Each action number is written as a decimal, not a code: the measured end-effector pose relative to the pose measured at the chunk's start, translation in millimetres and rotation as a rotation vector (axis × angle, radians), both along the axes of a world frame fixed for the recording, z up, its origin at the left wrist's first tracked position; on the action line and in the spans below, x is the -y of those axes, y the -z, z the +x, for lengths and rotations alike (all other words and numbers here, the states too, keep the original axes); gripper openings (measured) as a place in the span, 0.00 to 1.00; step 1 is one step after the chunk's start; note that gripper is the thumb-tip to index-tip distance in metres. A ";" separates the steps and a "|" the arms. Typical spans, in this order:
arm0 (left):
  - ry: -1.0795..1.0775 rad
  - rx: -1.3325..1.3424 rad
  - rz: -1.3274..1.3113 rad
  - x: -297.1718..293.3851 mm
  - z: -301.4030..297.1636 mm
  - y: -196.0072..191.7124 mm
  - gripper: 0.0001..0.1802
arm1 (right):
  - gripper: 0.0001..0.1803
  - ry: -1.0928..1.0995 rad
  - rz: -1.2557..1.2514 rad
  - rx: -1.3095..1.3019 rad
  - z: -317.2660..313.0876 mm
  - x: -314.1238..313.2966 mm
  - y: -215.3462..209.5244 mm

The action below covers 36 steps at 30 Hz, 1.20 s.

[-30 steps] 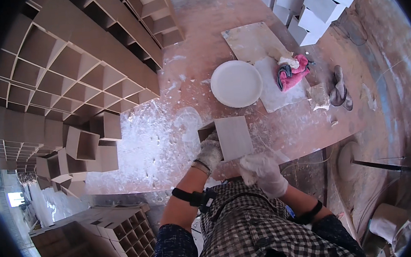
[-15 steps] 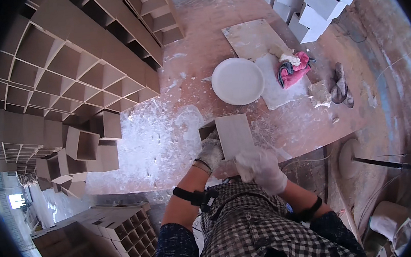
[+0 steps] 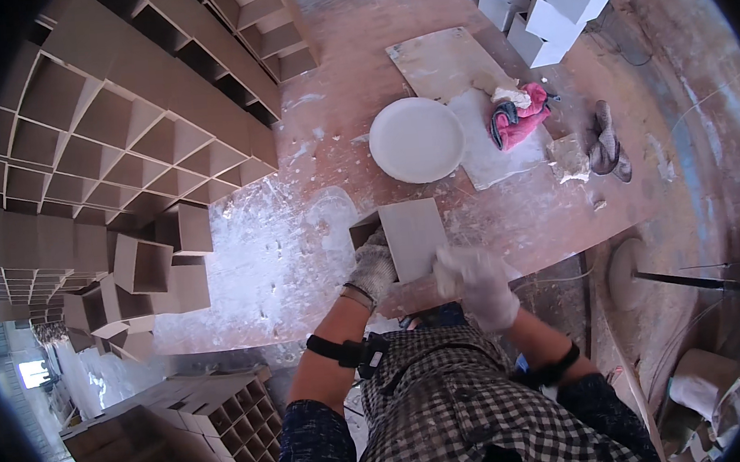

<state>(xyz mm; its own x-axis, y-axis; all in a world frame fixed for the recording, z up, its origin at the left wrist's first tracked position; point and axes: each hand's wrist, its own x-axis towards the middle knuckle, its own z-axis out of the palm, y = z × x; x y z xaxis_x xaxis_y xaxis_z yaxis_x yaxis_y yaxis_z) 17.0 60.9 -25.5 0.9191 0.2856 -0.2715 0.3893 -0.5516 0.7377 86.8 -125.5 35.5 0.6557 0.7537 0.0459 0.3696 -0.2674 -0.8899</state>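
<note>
A small open-ended box (image 3: pixel 416 238), plain greyish-tan, is tilted over the near part of the table in front of me. My left hand (image 3: pixel 375 270), in a whitish knit glove, grips it from the left. Those fingers reach into the dark open end and are partly hidden. At the box's lower right edge is my gloved right hand (image 3: pixel 483 287), smeared by motion. Its fingers look closed around a pale beige piece (image 3: pixel 446 279), too blurred to name. Beyond the box stands a round white dish (image 3: pixel 417 140).
Tall stacks of brown open boxes (image 3: pixel 122 116) line the left, with loose boxes (image 3: pixel 142 264) below them. White boxes (image 3: pixel 544 9) are piled far right. A pink and dark cloth (image 3: pixel 522 119) lies on flat boards (image 3: pixel 452 59). The table's edge (image 3: pixel 564 261) runs nearby.
My right hand has moved slightly up and right, from over the box's lower edge to beside it. The whole view has shifted a little; my left hand keeps its hold on the box.
</note>
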 end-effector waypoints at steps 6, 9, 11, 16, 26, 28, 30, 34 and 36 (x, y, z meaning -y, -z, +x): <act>0.037 0.042 -0.150 -21.5 -10.2 61.7 0.20 | 0.20 0.234 0.245 -1.157 -27.7 42.4 -8.4; 0.202 0.011 -0.177 -28.7 -5.9 33.7 0.21 | 0.12 0.332 0.483 -0.900 -19.3 30.2 -32.9; 0.313 0.030 -0.180 -32.2 -5.3 17.0 0.22 | 0.08 0.153 0.342 -0.822 -4.9 27.0 -13.6; 0.272 0.093 -0.089 -21.9 -9.6 10.4 0.24 | 0.14 -0.107 0.206 0.418 17.5 -31.6 13.9; 0.161 -0.110 0.380 -2.8 0.7 34.2 0.25 | 0.07 -0.040 0.115 -0.682 23.1 -14.5 40.9; 0.093 0.113 0.426 -4.8 -10.2 56.5 0.26 | 0.05 -0.164 0.369 0.405 11.8 -5.9 48.8; 0.112 -0.003 0.300 -5.9 -8.1 46.0 0.26 | 0.06 -0.145 0.222 0.399 23.3 -17.9 38.9; 0.137 -0.066 0.080 -5.8 0.6 51.2 0.25 | 0.10 -0.026 0.257 -0.116 78.3 -65.6 56.0; 0.059 -0.031 -0.145 -9.2 -10.9 72.2 0.24 | 0.09 0.023 0.584 -0.647 74.4 -67.3 65.3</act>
<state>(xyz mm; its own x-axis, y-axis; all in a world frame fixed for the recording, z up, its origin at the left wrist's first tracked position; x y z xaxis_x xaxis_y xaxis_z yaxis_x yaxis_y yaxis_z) 6.1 70.1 -97.7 0.9239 0.1869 -0.3340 0.3827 -0.4631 0.7994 161.2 -58.2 -29.8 0.7010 0.7123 0.0345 -0.2554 0.2959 -0.9204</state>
